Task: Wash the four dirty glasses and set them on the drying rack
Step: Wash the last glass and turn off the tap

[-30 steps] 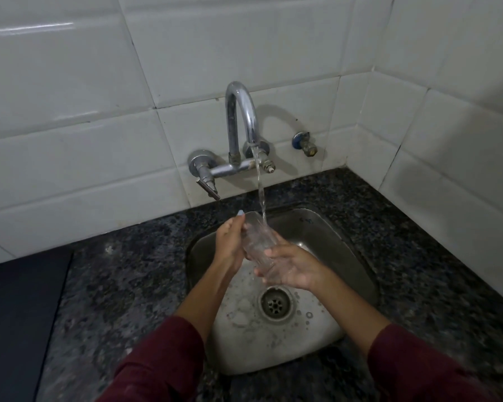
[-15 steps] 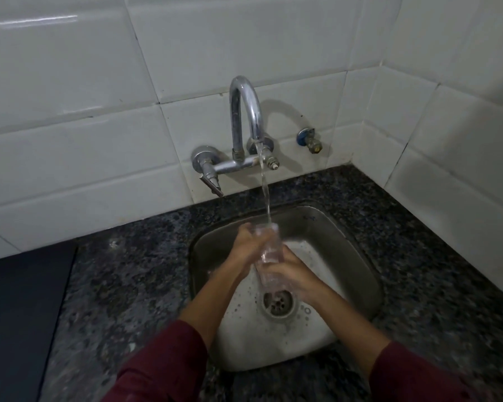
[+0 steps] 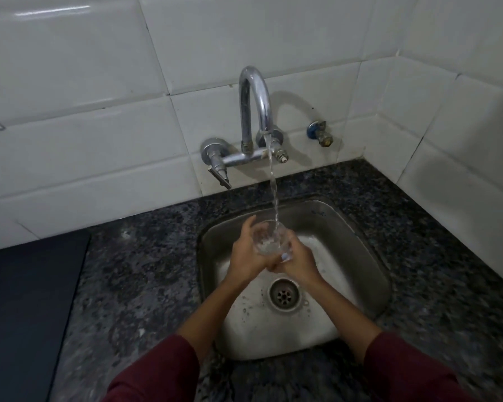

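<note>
1. Glass (image 3: 269, 237): clear tumbler, held over the sink between both hands, mouth turned up and slightly toward the camera; some water stands inside it
2. Left hand (image 3: 246, 252): on the left side of the glass, fingers curled round its wall, thumb raised along the far rim
3. Right hand (image 3: 298, 261): on the right and near side of the glass, fingers wrapped under and round its base; a pale painted nail shows against the glass; the two hands touch each other below the glass
4. Water stream (image 3: 273, 187): thin, unbroken, falling from the spout into the open mouth of the glass
5. Tap (image 3: 254, 111): chrome, wall-mounted, tall curved spout; lever handle (image 3: 219, 172) at its left end pointing down and toward the camera
6. Small valve (image 3: 321, 134): blue and brass fitting on the wall, right of the tap
7. Sink (image 3: 360, 256): square steel basin set in the counter, wet floor with droplets; round drain (image 3: 283, 294) near the hands, just on the camera side
8. Counter (image 3: 145, 271): dark speckled stone round the sink on all sides
9. Dark flat surface (image 3: 26, 314): at the left edge, beside the counter; what it is cannot be told
10. Wall tiles (image 3: 99, 68): white, glossy, on the far wall and the right wall, meeting in a corner
11. Sleeves (image 3: 157, 372): dark red, on both forearms, pushed back from the wrists
</note>
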Action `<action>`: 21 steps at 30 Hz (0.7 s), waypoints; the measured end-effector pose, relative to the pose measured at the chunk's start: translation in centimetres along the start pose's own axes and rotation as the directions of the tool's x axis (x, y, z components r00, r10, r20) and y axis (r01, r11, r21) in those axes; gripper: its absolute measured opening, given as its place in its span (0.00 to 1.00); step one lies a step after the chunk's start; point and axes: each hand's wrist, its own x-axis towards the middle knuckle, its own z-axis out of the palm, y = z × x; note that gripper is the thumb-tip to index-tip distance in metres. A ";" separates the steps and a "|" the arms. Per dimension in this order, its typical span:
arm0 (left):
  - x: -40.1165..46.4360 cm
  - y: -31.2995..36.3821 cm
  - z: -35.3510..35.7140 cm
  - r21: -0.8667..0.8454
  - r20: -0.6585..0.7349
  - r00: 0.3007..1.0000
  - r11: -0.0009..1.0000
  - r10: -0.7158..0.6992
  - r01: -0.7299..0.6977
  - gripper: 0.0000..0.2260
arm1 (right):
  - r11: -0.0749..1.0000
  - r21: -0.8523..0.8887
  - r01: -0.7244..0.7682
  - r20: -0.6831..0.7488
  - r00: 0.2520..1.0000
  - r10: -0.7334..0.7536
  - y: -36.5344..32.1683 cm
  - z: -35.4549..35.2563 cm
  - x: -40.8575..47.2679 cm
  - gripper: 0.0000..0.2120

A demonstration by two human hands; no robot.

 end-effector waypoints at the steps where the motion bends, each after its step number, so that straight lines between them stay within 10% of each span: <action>1: 0.2 -0.1 -0.2 -0.036 0.012 1.000 0.999 0.003 -0.003 0.48 | 0.996 -0.080 0.048 -0.003 0.999 -0.049 -0.2 -0.7 0.2 0.35; 7: 3.1 1.5 -2.1 -0.263 -0.163 0.974 0.959 -0.154 0.107 0.41 | 0.917 -0.389 0.088 0.099 0.994 -0.054 -2.3 -5.2 0.8 0.41; 14: 8.8 4.9 -5.1 0.112 -0.448 0.894 0.989 -0.035 0.094 0.25 | 0.753 -0.645 0.125 0.230 0.972 0.036 -4.6 -7.9 0.1 0.40; 21: 9.9 4.6 -4.6 0.070 -0.497 0.861 0.985 -0.102 0.157 0.16 | 0.758 -0.647 0.087 0.189 0.981 0.049 -5.2 -8.7 -0.3 0.35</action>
